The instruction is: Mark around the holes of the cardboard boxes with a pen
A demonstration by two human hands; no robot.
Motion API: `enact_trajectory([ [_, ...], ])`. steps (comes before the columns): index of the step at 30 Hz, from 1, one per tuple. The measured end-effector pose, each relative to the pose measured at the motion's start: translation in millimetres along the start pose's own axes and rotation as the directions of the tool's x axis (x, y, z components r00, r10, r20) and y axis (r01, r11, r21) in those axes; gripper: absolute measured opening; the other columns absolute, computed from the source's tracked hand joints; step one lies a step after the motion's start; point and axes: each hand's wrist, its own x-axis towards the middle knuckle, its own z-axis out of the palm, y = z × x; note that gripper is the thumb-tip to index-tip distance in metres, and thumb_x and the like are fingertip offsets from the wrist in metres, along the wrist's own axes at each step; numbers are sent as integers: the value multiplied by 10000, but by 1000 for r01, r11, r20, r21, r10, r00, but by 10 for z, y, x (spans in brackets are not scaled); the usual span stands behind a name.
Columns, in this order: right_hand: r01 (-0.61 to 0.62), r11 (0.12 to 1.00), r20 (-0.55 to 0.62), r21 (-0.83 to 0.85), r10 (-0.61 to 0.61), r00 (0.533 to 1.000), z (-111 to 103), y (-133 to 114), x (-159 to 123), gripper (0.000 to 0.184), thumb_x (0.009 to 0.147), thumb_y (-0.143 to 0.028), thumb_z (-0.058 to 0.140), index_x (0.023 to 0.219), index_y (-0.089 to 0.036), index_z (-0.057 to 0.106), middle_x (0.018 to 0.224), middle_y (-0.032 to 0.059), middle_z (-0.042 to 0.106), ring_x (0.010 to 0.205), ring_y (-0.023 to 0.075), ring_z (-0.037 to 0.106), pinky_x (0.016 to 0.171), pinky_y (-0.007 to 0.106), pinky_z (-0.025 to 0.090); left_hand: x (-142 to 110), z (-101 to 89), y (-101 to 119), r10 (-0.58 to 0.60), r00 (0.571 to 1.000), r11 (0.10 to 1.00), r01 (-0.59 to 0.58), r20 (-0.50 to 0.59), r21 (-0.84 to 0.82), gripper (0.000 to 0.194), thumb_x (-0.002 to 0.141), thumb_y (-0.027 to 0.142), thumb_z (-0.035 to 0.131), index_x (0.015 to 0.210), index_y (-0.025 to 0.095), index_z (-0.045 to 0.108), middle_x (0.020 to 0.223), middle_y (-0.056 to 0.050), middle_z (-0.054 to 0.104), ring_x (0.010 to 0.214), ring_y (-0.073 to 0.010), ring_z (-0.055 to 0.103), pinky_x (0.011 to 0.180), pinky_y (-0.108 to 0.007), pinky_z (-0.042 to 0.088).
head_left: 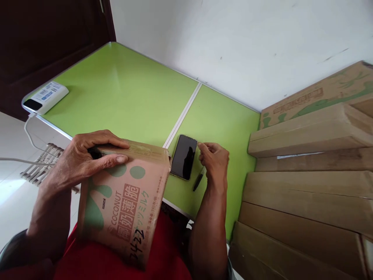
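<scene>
My left hand grips the upper edge of a cardboard box, thumb on the front face and fingers over the top. The box is tilted and rests against my body; it bears green spots, the word COCONUT and handwritten black digits. My right hand is over the green table, just right of a dark-screened phone. Its thumb and fingers are pinched together, and whatever may be between them is hidden. A marker with a black end lies below that hand, partly covered by it.
Flattened or stacked cardboard boxes stand along the right side. A white device with a cable sits at the far left corner of the green table. A woven stool is on the floor at left. A white wall runs behind.
</scene>
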Motion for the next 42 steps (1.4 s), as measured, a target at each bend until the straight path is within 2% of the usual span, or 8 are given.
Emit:
enact_trajectory([
  [5, 53, 997, -241, -63, -67, 968, -570, 0, -302, 447, 796, -577, 670, 1029, -207, 764, 791, 62, 708, 647, 252, 635, 663, 410, 515, 3, -2, -29, 12, 1000, 1000, -12, -6, 21, 333, 893, 581, 785, 997, 278, 877, 950, 74, 832, 834, -142, 770, 640, -249, 543],
  [8, 163, 956, -176, -244, -209, 962, -737, 106, -524, 415, 808, -546, 659, 1025, -215, 786, 854, 92, 721, 742, 290, 654, 782, 462, 512, 20, -6, 6, -34, 999, 999, 34, 23, 4, 332, 897, 574, 851, 1014, 266, 891, 981, 18, 849, 838, -151, 755, 632, -231, 540],
  [13, 254, 872, 146, -418, -211, 966, -560, 287, -778, 539, 873, -477, 465, 1227, -201, 763, 1062, 152, 745, 801, 302, 642, 745, 428, 412, 38, 27, 50, -42, 996, 995, 48, 73, -84, 310, 876, 557, 910, 1006, 276, 903, 1041, -32, 866, 858, -183, 765, 662, -234, 549],
  [17, 102, 908, 105, -406, -65, 992, -413, 311, -806, 455, 855, -698, 561, 800, -261, 677, 758, 129, 707, 716, 313, 566, 674, 393, 298, 20, 45, 35, -36, 997, 994, 43, 75, -96, 277, 864, 554, 916, 997, 311, 903, 1053, -16, 869, 867, -190, 781, 672, -236, 547],
  [27, -85, 981, 115, 172, 66, 991, -554, 47, -891, 472, 756, -723, 723, 771, -268, 601, 534, -41, 537, 452, 179, 503, 449, 294, 331, 18, 95, 113, -25, 998, 996, 30, 66, -84, 299, 868, 555, 914, 976, 277, 895, 979, -12, 855, 815, -174, 772, 661, -242, 553],
  [32, 180, 736, -101, 653, -151, 983, -632, -490, -1261, 219, 812, -367, 860, 887, -231, 705, 638, -12, 734, 497, 184, 667, 483, 270, 516, 45, 172, 178, 37, 997, 992, -28, 72, -123, 308, 864, 532, 938, 974, 247, 897, 1005, -32, 862, 865, -190, 788, 704, -264, 560],
  [36, 375, 635, -147, 675, -383, 912, -396, -713, -1555, 103, 921, -249, 771, 984, -191, 827, 779, 24, 806, 611, 202, 750, 553, 310, 582, 36, 212, 220, 76, 994, 989, -65, 77, -133, 291, 867, 510, 951, 972, 246, 893, 1018, -41, 865, 878, -201, 794, 717, -282, 569],
  [42, 501, 620, -360, 604, -349, 865, -241, -776, -1843, 150, 895, -186, 733, 981, -167, 854, 817, 22, 790, 590, 196, 711, 493, 338, 542, 18, 251, 254, 126, 990, 979, -114, 63, -167, 307, 906, 505, 934, 967, 207, 892, 1010, -67, 861, 865, -181, 791, 717, -276, 580],
])
